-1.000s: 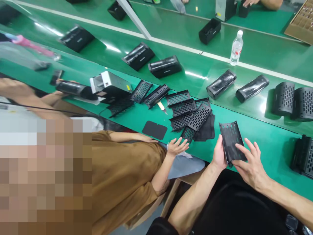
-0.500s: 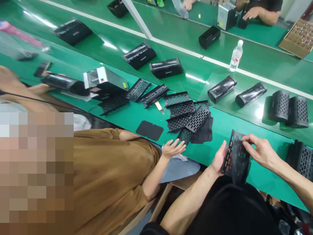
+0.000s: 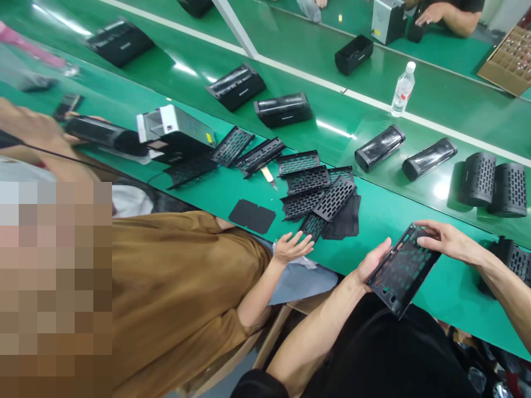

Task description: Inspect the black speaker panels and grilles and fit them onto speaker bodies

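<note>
A black slotted speaker grille (image 3: 392, 279) is held tilted above my lap, its hollow inner side facing up. A thin dark mesh sheet (image 3: 409, 262) lies inside it, with the slots faintly showing through. My left hand (image 3: 370, 264) grips the grille's left edge, thumb on top, its other fingers hidden underneath. At the upper right end my right hand (image 3: 446, 240) is closed, its thumb pressing on the sheet inside and its fingers over the rim. Left of my hands lie several similar slotted grilles (image 3: 336, 199) in a pile, partly over dark sheets (image 3: 350, 221).
Beside me sits a co-worker in a brown shirt (image 3: 178, 287), one open hand (image 3: 292, 249) near the pile. A dark flat sheet (image 3: 252, 216) and a cutter knife (image 3: 269, 178) lie on the green table. Farther back stand speaker housings (image 3: 380, 148) and a water bottle (image 3: 403, 91).
The grille has turned from nearly upright to a flatter slant. The mesh sheet, earlier partly hanging out from my right hand, now lies within the grille.
</note>
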Motion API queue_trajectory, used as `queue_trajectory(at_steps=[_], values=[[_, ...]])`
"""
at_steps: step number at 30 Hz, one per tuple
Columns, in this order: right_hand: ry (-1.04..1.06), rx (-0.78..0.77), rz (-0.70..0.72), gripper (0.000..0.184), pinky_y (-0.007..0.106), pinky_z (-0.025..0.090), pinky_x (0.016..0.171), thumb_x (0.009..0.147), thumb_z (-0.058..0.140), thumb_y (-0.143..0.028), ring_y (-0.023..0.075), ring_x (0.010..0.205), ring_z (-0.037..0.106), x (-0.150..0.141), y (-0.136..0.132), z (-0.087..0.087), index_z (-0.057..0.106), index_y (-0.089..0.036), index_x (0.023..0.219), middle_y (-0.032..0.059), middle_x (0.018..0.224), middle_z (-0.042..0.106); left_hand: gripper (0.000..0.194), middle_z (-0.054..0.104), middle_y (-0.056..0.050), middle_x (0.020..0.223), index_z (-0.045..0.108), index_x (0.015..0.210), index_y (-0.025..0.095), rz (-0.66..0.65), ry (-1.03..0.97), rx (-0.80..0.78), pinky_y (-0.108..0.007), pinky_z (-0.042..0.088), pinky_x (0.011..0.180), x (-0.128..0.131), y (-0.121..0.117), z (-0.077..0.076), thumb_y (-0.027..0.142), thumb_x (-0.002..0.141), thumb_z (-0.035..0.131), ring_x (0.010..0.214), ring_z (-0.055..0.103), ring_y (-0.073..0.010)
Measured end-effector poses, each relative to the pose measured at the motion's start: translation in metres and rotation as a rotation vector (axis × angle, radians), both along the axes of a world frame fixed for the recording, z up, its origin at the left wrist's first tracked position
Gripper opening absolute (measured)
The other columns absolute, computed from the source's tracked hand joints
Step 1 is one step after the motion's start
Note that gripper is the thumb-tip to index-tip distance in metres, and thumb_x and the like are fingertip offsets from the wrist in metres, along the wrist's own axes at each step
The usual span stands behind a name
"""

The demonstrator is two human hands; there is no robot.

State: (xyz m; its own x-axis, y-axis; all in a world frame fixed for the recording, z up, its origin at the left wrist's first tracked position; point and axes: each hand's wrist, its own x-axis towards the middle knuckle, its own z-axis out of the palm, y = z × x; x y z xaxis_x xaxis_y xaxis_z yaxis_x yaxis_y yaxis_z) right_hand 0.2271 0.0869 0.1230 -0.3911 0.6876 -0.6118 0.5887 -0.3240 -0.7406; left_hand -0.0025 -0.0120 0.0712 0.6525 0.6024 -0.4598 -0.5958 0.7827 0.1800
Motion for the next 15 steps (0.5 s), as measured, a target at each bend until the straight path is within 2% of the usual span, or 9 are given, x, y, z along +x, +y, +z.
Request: queue_trajectory(at_steps=[3,6,9,11,15], values=[[0.049,-0.187,-0.027,0.046,0.032,0.054,0.068,0.074,0.088,-0.057,0.0233,0.077,0.072,0.011,0.002,-0.006,0.078,-0.018,0.097,0.0054,0.087,0.079,0.068,0.081,-0.013,0.095,0.077,0.106,0.013,0.037,0.012,-0.06,-0.031,0.058,0.07,-0.01,-0.001,-0.005,0.078,0.089,0.067,0.083,0.076,-0.0264],[0.075,-0.249,-0.211,0.052,0.028,0.045,0.057,0.066,0.093,-0.06,0.0166,0.061,0.063,0.018,-0.006,-0.014,0.072,-0.017,0.085,0.0036,0.073,0.075,0.075,0.08,-0.011,0.103,0.069,0.116,0.016,0.205,0.087,-0.073,-0.038,0.063,0.07,-0.022,-0.011,-0.006,0.083,0.081,0.073,0.082,0.076,-0.0263],[0.091,-0.279,-0.346,0.062,0.027,0.042,0.054,0.057,0.096,-0.067,0.0148,0.057,0.059,0.017,-0.018,-0.02,0.066,-0.018,0.079,0.0025,0.068,0.071,0.076,0.078,-0.006,0.106,0.06,0.126,0.022,0.307,0.305,0.03,-0.037,0.064,0.066,-0.026,-0.021,-0.003,0.057,0.07,0.097,0.079,0.075,-0.0232],[0.093,-0.277,-0.385,0.066,0.026,0.041,0.052,0.054,0.097,-0.071,0.0132,0.055,0.055,0.013,-0.025,-0.023,0.062,-0.019,0.074,0.0007,0.064,0.068,0.075,0.077,-0.002,0.098,0.058,0.123,0.023,0.323,0.471,0.057,-0.031,0.063,0.066,-0.024,-0.022,-0.001,0.039,0.064,0.102,0.075,0.073,-0.019],[0.136,-0.266,-0.413,0.067,0.024,0.036,0.048,0.054,0.097,-0.072,0.0105,0.051,0.049,0.01,-0.034,-0.026,0.057,-0.021,0.071,-0.0029,0.059,0.061,0.063,0.076,-0.001,0.089,0.064,0.114,0.02,0.311,0.576,0.069,-0.027,0.058,0.064,-0.022,-0.017,-0.003,0.044,0.067,0.098,0.069,0.069,-0.0157]])
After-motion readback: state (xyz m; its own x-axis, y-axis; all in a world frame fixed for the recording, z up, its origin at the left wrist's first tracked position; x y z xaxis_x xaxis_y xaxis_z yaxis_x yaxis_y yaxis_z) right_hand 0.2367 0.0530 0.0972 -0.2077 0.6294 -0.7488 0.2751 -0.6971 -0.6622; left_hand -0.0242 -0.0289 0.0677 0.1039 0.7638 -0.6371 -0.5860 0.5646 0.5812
